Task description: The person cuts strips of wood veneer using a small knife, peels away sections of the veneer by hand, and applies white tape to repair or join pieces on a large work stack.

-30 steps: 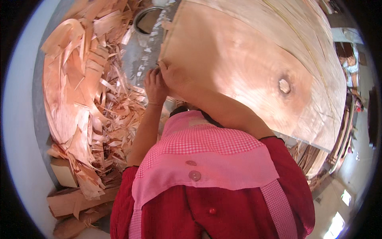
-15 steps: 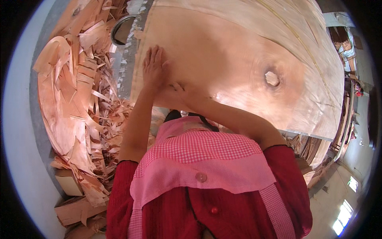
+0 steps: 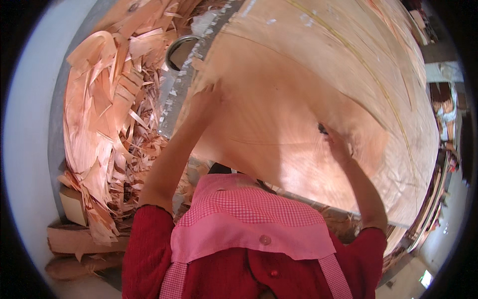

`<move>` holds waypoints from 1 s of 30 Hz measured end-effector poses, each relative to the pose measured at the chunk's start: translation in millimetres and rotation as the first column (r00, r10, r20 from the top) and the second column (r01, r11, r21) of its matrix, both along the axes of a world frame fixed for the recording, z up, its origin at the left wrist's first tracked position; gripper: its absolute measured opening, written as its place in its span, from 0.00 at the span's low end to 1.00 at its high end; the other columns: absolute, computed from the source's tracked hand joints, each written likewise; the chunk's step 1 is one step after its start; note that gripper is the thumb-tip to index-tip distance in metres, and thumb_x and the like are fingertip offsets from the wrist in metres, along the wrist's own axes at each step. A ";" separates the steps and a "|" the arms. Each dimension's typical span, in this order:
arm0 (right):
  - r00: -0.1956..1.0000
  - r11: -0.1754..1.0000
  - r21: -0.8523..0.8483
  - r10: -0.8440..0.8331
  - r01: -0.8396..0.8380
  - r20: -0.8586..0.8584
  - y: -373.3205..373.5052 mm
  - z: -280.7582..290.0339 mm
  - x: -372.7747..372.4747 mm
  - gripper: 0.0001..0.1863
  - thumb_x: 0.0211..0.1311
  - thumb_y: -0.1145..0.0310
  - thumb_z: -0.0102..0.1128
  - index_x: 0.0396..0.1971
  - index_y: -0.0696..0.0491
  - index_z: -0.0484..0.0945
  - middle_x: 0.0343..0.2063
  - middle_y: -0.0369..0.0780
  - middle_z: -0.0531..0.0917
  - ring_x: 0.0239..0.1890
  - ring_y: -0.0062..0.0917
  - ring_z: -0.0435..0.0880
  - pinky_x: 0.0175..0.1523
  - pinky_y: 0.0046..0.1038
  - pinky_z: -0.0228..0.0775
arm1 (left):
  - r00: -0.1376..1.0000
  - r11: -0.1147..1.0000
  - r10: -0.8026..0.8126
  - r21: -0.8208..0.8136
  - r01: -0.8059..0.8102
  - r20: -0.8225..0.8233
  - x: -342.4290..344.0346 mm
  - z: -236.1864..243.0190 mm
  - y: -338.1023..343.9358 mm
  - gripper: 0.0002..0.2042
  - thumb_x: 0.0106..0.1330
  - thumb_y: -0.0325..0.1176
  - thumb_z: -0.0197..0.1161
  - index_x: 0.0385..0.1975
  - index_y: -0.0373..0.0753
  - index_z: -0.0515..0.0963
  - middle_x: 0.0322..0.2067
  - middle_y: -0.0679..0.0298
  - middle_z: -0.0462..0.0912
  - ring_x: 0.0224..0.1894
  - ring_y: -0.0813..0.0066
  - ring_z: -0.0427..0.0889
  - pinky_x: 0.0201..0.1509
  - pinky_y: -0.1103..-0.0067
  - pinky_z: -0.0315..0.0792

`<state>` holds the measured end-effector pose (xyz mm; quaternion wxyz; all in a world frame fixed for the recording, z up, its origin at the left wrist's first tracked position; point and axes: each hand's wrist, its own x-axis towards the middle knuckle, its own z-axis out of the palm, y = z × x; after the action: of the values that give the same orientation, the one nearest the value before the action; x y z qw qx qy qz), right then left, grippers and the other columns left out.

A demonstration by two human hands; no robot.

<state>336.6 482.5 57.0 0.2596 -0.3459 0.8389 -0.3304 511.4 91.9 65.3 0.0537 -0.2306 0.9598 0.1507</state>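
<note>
A large pale wood veneer sheet (image 3: 259, 119) covers the work table before me. My left hand (image 3: 211, 102) lies on its left part, fingers stretched out and holding nothing. On the right part, my right hand (image 3: 337, 143) is low over the sheet with its fingers closed. A small dark object (image 3: 322, 128) shows at these fingertips; its kind is too small to make out. The knot hole in the sheet is mostly hidden about my right hand.
Torn veneer scraps (image 3: 97, 114) are heaped along the left wall. A round metal ring (image 3: 181, 52) sits by the table's grey left edge (image 3: 181, 92). A yellowish strip (image 3: 358, 57) runs across the far sheet. Stacked wood (image 3: 84, 239) lies low on the left.
My right hand has moved from beside my left hand far to the right, near the knot hole, with the small dark object. My left hand stays on the sheet's left part. The view has shifted.
</note>
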 end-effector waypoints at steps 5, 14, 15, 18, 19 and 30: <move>0.983 0.997 0.072 -0.035 0.022 0.183 -148.7 8.8 27.3 0.24 0.56 0.77 0.42 0.55 0.48 0.65 0.47 0.45 0.74 0.46 0.30 0.75 0.47 0.26 0.68 | 0.998 0.999 0.036 -0.033 -0.035 0.042 -65.0 -12.9 -42.1 0.17 0.59 0.39 0.50 0.47 0.41 0.67 0.33 0.59 0.80 0.42 0.57 0.77 0.39 0.60 0.69; 0.925 0.935 -0.244 0.164 -0.256 -0.342 -365.5 -31.9 -50.9 0.21 0.58 0.73 0.39 0.53 0.51 0.66 0.44 0.46 0.76 0.46 0.34 0.75 0.52 0.29 0.64 | 0.860 0.996 0.031 -0.054 -0.067 -0.510 -86.2 -69.3 -49.8 0.22 0.56 0.44 0.55 0.48 0.38 0.69 0.56 0.58 0.63 0.61 0.60 0.56 0.63 0.65 0.49; 0.929 0.942 -0.208 0.188 -0.263 -0.319 -382.2 -27.8 -52.1 0.20 0.58 0.73 0.38 0.51 0.52 0.67 0.44 0.46 0.76 0.45 0.34 0.75 0.51 0.30 0.64 | 0.869 0.997 0.017 -0.058 -0.052 -0.494 -86.8 -63.8 -47.5 0.24 0.55 0.45 0.55 0.49 0.38 0.68 0.56 0.59 0.63 0.61 0.60 0.57 0.62 0.65 0.50; 0.917 0.952 0.193 0.285 -0.237 -0.279 -421.2 -10.8 -38.9 0.17 0.59 0.72 0.38 0.47 0.51 0.70 0.40 0.45 0.77 0.41 0.34 0.76 0.47 0.32 0.66 | 0.898 0.996 0.029 -0.066 -0.064 -0.440 -82.9 -58.5 -50.4 0.26 0.55 0.48 0.56 0.50 0.38 0.67 0.57 0.59 0.62 0.61 0.59 0.57 0.63 0.65 0.49; 0.878 0.947 0.203 0.309 -0.248 -0.367 -415.9 -14.3 -41.3 0.16 0.59 0.70 0.38 0.46 0.50 0.70 0.39 0.45 0.77 0.40 0.34 0.77 0.46 0.32 0.66 | 0.905 0.995 0.032 -0.068 -0.067 -0.424 -82.7 -58.8 -50.6 0.27 0.54 0.49 0.56 0.51 0.38 0.67 0.57 0.58 0.61 0.61 0.59 0.56 0.63 0.65 0.49; 0.938 0.987 0.133 -0.044 0.095 -0.344 -219.5 -46.4 -56.1 0.18 0.62 0.63 0.40 0.51 0.47 0.66 0.41 0.46 0.76 0.43 0.36 0.74 0.47 0.33 0.65 | 0.939 0.967 -0.159 -0.240 0.086 -0.304 -96.8 -54.4 -34.4 0.25 0.55 0.46 0.54 0.51 0.40 0.66 0.55 0.60 0.63 0.57 0.58 0.61 0.59 0.63 0.53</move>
<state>280.5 263.0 10.7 0.1239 -0.3476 0.9049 -0.2119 414.6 57.4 10.9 -0.1199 -0.1470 0.9791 0.0739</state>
